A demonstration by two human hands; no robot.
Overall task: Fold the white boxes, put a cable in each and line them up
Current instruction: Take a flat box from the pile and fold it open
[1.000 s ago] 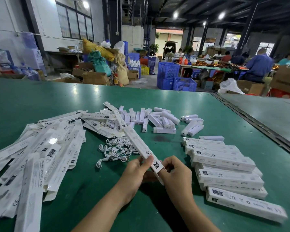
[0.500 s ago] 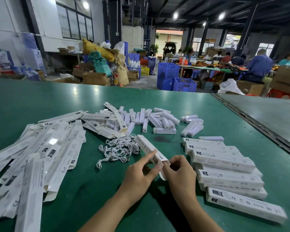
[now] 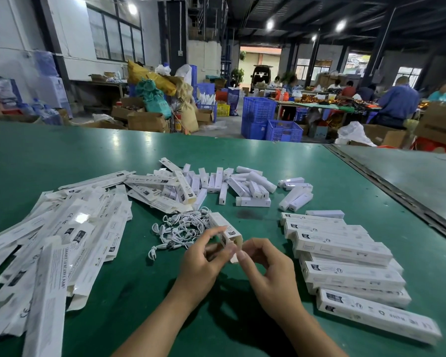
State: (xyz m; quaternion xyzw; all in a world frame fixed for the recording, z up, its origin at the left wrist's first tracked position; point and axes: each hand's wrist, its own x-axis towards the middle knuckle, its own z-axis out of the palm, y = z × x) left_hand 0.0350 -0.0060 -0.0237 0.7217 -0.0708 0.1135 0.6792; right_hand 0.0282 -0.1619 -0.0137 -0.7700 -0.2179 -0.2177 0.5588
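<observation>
A long white box (image 3: 220, 225) points away from me, its near end raised between both hands above the green table (image 3: 62, 155). My left hand (image 3: 204, 261) pinches the box's near end from the left. My right hand (image 3: 265, 269) pinches the end flap from the right. A tangle of white cables (image 3: 180, 230) lies just beyond my left hand. Flat unfolded boxes (image 3: 62, 243) are heaped at the left. Folded boxes (image 3: 345, 258) lie stacked in a row at the right.
Small white cartons (image 3: 242, 186) are scattered across the middle of the table. A seam in the table (image 3: 397, 191) runs diagonally at the right. Beyond the far edge stand blue crates (image 3: 268, 119), cardboard boxes and people seated at another table.
The box has swung from lying slantwise to pointing away from me, and now looks shorter. Both hands have shifted to its near end and work at the flap.
</observation>
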